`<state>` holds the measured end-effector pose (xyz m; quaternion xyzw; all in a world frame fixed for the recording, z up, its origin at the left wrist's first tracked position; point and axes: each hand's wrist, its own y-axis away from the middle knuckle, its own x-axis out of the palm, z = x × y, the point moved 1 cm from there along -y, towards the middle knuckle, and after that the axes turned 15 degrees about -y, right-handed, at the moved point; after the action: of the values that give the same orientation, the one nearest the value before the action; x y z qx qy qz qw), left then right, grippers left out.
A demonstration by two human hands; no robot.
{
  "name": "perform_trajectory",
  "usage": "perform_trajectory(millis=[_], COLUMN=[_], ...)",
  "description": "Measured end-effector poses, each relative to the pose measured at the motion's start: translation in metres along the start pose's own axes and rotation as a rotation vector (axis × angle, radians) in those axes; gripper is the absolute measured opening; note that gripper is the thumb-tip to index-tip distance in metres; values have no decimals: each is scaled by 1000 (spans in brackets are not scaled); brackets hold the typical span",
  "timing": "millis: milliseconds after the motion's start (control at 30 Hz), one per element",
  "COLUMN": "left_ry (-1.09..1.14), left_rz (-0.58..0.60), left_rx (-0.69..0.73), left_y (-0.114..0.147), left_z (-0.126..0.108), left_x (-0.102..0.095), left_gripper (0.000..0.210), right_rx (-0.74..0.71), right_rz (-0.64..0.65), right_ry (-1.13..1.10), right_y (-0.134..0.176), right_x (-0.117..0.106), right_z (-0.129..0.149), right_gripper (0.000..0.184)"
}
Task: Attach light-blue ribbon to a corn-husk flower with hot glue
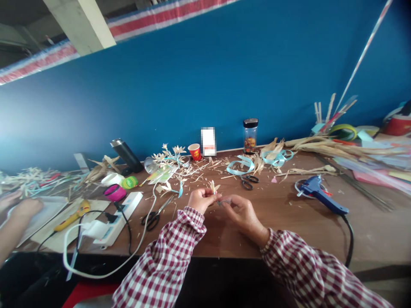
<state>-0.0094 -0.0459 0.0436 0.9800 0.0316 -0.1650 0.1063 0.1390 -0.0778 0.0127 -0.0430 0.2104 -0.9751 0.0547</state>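
My left hand (pixel 201 201) is closed in a pinch on a small pale husk flower (pixel 213 187), its petals pointing up above the fingertips. Close beside it, my right hand (pixel 242 211) pinches a thin bluish-grey strip (pixel 224 201) at the flower's lower end; the strip is too small to make out clearly. Both hands are just above the brown table (pixel 221 239). Black-handled scissors (pixel 247 183) lie beyond my right hand, near a curl of light blue ribbon (pixel 240 166). Left of my left hand lies another pair of scissors (pixel 152 220).
A blue glue gun (pixel 324 196) rests at right, its cord over the edge. At left are a white power strip (pixel 120 222), a yellow glue gun (pixel 73 215) and another person's hands (pixel 27 209). A red paper cup (pixel 194 152) and a lidded jar (pixel 250 136) stand behind.
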Motion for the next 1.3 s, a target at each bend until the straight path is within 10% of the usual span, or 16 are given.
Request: perform_trajectory(millis=[467, 667, 1000, 1300], left_ry=[-46, 165, 344, 375], left_rz=[-39, 3, 30, -44], left_rx=[15, 71, 90, -176], left_y=[1, -6, -2, 22], left_z=[-2, 6, -2, 2], left_x=[0, -7, 2, 18], left_gripper=[27, 28, 28, 51], right_rx=[-49, 137, 296, -4], right_rz=[38, -101, 89, -80], right_ry=[53, -255, -398, 162], right_y=[0, -5, -5, -3], right_x=[-3, -8, 2, -3], right_z=[7, -1, -5, -3], right_gripper=[15, 38, 28, 13])
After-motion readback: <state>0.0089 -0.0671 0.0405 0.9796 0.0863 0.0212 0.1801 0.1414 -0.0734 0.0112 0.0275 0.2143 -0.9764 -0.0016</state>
